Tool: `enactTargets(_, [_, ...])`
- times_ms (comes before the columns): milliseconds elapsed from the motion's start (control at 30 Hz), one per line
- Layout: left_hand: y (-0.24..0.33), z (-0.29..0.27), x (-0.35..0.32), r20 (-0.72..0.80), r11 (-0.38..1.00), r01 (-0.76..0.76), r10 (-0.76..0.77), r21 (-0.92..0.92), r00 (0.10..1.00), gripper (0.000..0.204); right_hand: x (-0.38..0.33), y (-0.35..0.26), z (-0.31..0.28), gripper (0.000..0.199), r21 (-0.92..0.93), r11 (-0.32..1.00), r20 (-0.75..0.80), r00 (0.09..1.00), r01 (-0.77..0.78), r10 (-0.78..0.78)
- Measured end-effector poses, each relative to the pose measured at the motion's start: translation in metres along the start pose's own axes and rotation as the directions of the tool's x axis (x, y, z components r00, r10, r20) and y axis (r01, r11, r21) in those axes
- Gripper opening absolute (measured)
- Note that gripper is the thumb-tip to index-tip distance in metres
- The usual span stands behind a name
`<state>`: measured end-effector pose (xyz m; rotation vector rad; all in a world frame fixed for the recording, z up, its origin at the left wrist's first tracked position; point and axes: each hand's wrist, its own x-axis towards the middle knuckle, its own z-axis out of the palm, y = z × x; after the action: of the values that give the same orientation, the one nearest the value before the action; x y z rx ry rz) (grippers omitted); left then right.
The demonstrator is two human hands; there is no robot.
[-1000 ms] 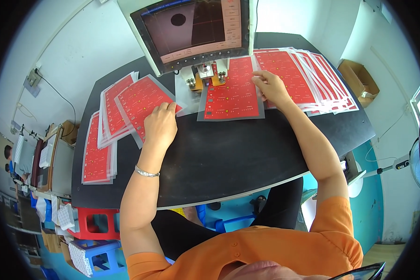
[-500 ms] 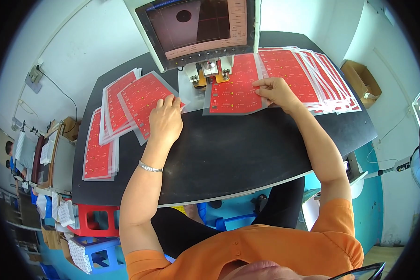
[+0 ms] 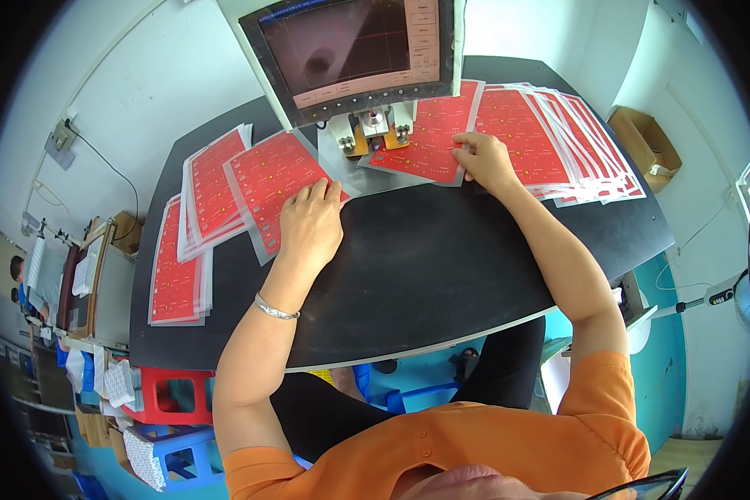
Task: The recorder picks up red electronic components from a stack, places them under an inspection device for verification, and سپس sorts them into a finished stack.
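Left hand (image 3: 310,223) slid off red sheet (image 3: 273,179), flat, right hand (image 3: 483,158) pinching sheet (image 3: 425,137), corner hidden under press (image 3: 375,129)

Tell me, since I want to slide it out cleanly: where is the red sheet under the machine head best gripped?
Probably at its near right edge, coming from the right, where the right hand already pinches it. The red sheet lies flat on the black table with its far left corner tucked beneath the machine head, so only that side is free.
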<state>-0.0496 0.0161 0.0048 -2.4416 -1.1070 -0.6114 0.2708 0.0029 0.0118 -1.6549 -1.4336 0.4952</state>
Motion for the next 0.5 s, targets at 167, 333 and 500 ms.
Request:
enactTargets(167, [0.004, -0.004, 0.0, 0.011, 1.0, -0.005, 0.005, -0.013, 1.0, 0.033, 0.0, -0.001, 0.0, 0.032, -0.003, 1.0, -0.008, 1.0, 0.017, -0.017])
enactTargets(333, [0.01, -0.011, 0.0, 0.036, 1.0, 0.006, -0.005, -0.024, 0.999, 0.035, -0.004, -0.007, -0.001, 0.031, -0.027, 0.999, -0.022, 0.999, 0.03, -0.03])
enactTargets(500, [0.031, -0.016, -0.004, 0.012, 0.988, -0.042, 0.044, -0.148, 0.999, 0.034, 0.0, 0.001, -0.001, 0.03, 0.005, 0.999, -0.03, 0.999, 0.033, -0.033])
